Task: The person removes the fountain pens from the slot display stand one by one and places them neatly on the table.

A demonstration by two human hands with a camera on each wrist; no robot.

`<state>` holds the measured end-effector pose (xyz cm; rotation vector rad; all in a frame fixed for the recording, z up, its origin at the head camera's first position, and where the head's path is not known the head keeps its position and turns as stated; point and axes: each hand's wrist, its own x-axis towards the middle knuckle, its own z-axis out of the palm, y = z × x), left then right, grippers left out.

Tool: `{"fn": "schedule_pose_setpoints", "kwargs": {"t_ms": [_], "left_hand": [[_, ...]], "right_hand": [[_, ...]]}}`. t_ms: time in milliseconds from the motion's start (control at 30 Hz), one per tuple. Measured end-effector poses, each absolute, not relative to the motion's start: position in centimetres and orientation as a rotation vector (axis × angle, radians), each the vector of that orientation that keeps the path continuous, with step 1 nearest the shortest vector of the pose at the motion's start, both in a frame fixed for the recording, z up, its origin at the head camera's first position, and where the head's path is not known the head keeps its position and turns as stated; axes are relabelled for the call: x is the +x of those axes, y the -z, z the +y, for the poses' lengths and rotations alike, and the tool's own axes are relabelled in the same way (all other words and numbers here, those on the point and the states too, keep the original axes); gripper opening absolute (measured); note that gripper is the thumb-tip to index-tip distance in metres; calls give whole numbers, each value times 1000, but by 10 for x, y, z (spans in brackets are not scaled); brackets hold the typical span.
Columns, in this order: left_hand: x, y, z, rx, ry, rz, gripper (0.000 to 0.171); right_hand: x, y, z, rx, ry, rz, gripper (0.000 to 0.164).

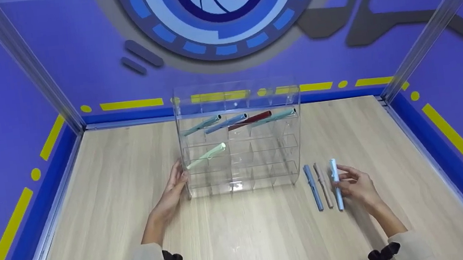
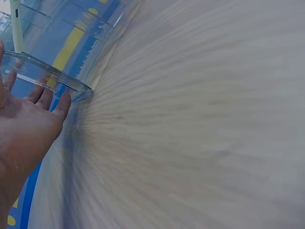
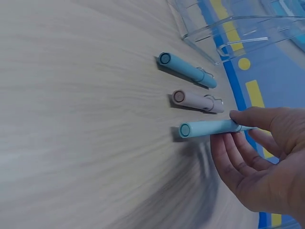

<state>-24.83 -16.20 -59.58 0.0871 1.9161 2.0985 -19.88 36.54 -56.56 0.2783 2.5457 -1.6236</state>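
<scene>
My right hand [image 1: 357,185] pinches a light blue pen [image 1: 337,185] between thumb and fingers. In the right wrist view, that pen [image 3: 209,127] is just above the tabletop. Left of it lie a beige-grey pen [image 1: 323,186] and a darker blue pen [image 1: 313,188], side by side. My left hand [image 1: 171,195] rests against the left side of a clear acrylic rack [image 1: 245,186], fingers loosely extended along the side panel [image 2: 52,74]. A pale green pen [image 1: 207,155] lies in the rack's left part, one tier below several others.
In the upper tier lie a teal pen [image 1: 203,125], a blue pen [image 1: 226,123], a dark red pen [image 1: 251,120] and another teal pen [image 1: 275,117]. The rack stands on a wood-grain table [image 1: 245,238] between blue-purple panels [image 1: 3,109] with metal posts [image 1: 31,66].
</scene>
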Motion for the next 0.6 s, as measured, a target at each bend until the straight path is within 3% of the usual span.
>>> {"fn": "schedule_pose_setpoints", "kwargs": {"t_ms": [267, 600], "left_hand": [[-247, 596, -162, 81, -2097, 1915, 75], [-248, 596, -161, 86, -2109, 1907, 74]], "right_hand": [[-196, 573, 368, 331, 1607, 2536, 60], [-199, 576, 365, 318, 1523, 2651, 46]]}}
